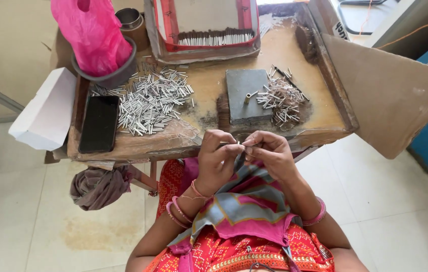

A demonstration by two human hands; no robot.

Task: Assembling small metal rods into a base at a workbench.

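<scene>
Just below frame centre, the left hand [215, 155] and right hand [270, 152] meet fingertip to fingertip, both pinched on a small metal tube [239, 144] standing roughly upright between them.

Lighting: bright, even daylight, strongest at far right; shadows soft and short. Focus: sharp centre (edges bowed by wide lens). Glare: mild sheen on pale floor [32, 221].

Single head view, worn camera, looking steeply down and forward from above the lap; close range. Left hand [216, 157] and right hand [270, 153] just below centre; wooden tray table [274, 55] toward 12 o'clock; tiled floor toward 4 and 8 o'clock
</scene>
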